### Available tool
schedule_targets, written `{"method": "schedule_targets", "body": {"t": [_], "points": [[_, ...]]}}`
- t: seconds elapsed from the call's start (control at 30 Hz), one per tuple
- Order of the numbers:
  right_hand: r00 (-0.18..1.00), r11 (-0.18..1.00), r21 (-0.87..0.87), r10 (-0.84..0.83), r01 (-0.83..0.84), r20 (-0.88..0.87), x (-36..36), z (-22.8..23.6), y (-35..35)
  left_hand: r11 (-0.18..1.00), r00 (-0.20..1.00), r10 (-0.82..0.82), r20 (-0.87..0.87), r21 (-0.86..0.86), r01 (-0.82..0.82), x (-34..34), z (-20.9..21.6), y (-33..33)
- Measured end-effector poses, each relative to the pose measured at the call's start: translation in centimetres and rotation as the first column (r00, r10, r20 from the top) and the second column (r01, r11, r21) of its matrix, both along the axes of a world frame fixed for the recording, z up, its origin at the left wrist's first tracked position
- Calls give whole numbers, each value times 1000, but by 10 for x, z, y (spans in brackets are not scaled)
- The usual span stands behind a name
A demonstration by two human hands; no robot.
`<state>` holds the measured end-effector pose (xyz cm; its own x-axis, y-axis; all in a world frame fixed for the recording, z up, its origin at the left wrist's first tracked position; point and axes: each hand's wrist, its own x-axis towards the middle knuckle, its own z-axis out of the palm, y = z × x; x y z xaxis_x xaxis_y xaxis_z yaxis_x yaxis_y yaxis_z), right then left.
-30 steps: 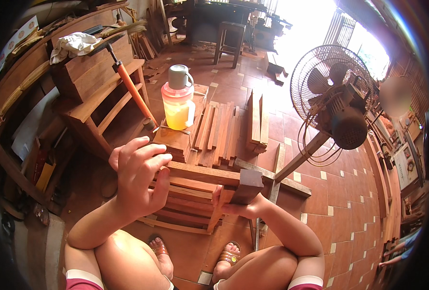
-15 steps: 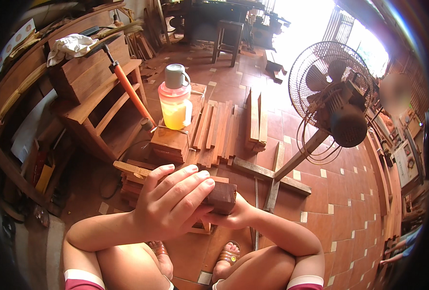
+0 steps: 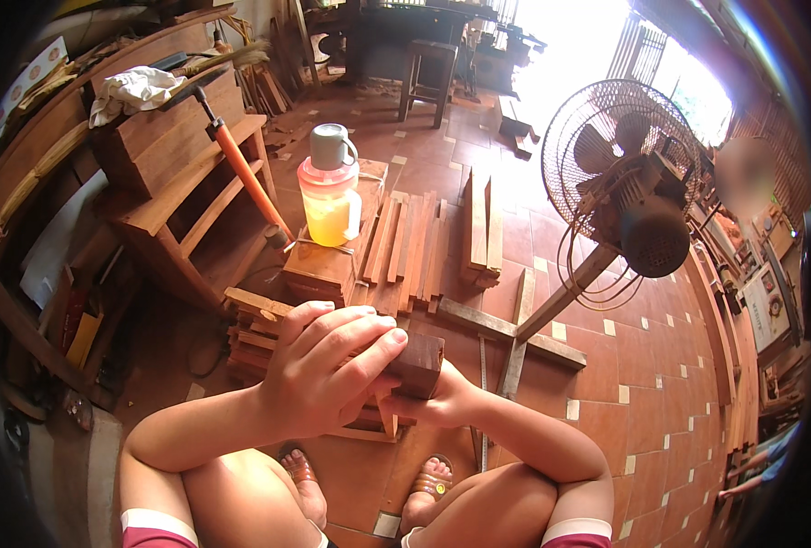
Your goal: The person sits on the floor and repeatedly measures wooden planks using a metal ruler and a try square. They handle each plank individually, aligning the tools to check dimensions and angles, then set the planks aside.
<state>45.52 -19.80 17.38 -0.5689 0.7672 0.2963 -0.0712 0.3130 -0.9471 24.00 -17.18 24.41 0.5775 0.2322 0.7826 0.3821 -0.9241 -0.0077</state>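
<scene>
Both my hands are on a dark brown squared wooden piece (image 3: 421, 363), whose end faces right in front of my knees. My left hand (image 3: 328, 370) lies over it from the left, fingers together and bent across its top. From below and the right, my right hand (image 3: 449, 397) grips it, most of its fingers hidden behind the wood. Beyond my left hand a paler wooden end (image 3: 255, 303) sticks out; whether it belongs to the held piece is hidden. Under my hands lies a stack of reddish wooden pieces (image 3: 248, 352).
A jug of yellow liquid (image 3: 328, 212) with a grey cup (image 3: 329, 146) on top stands on a wooden block. Wooden strips (image 3: 403, 242) lie beside it. An orange hand pump (image 3: 248, 178) leans at left. A standing fan (image 3: 624, 155) rises at right on a crossed wooden base (image 3: 517, 338).
The dark wooden piece has risen slightly and shifted a little left, my hands moving with it. The pale wooden end at left has moved up and right.
</scene>
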Motion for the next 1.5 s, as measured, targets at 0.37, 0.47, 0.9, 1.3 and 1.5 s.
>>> {"method": "schedule_targets", "body": {"t": [0.37,0.47,0.9,1.3,1.5], "points": [[1000,979,-202,20,-23,-18,2,0,-1,994,996,-76,53,-71,79,-1,1,10],[999,962,-270,23,-35,-47,3,-9,0,993,996,-78,48,-86,82,-2,3,13],[996,979,-203,-12,-7,-90,5,0,0,992,993,120,22,40,-121,-9,-19,-1],[1000,993,-120,-10,8,-12,22,-22,14,956,947,293,-129,15,-293,-22,-5,13],[947,950,-56,-310,306,-81,-11,-11,7,969,966,240,-93,-35,-244,-12,-10,7]]}}
